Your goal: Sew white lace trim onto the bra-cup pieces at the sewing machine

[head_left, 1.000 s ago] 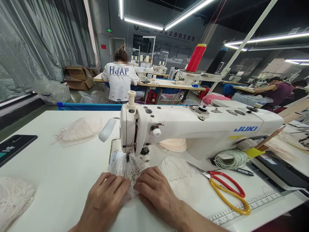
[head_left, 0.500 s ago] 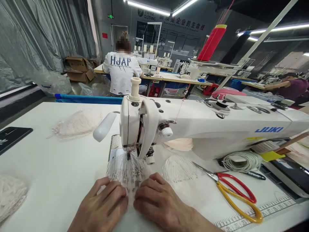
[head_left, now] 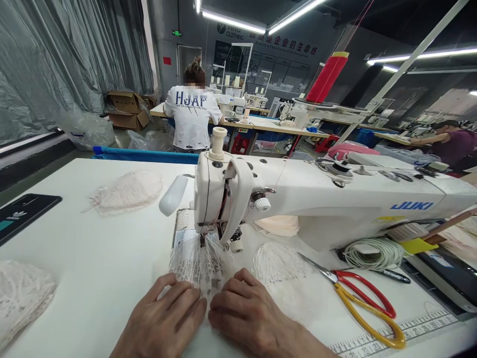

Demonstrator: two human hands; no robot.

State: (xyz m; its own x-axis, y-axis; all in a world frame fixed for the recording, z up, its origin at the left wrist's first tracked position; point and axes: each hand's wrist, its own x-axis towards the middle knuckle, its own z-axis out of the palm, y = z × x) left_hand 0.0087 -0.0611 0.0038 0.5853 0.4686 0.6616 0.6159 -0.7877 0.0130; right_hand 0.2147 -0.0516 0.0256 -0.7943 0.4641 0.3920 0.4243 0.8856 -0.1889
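Observation:
A sheer white lace piece (head_left: pixel 194 258) with string-like strands lies under the needle and presser foot (head_left: pixel 202 239) of a white sewing machine (head_left: pixel 298 186). On its near edge, my left hand (head_left: pixel 167 313) presses with curled fingers at the left. My right hand (head_left: pixel 248 311) grips the same edge at the right, its knuckles close to the left fingers. The fingertips of both hands are hidden beneath the knuckles. Another fringed lace piece (head_left: pixel 278 261) lies just beyond my right hand.
Scissors (head_left: pixel 363 303) with red and yellow handles lie at the right by a printed ruler (head_left: pixel 410 328) and coiled cord (head_left: pixel 372 252). On the left are lace bundles (head_left: pixel 126 193) and a black phone-like box (head_left: pixel 26 216). A person in a white shirt (head_left: pixel 192 117) sits ahead.
The camera view has shifted slightly, so the machine and left-hand items appear farther right. My left hand sits closer to my right hand. Both stay on the lace.

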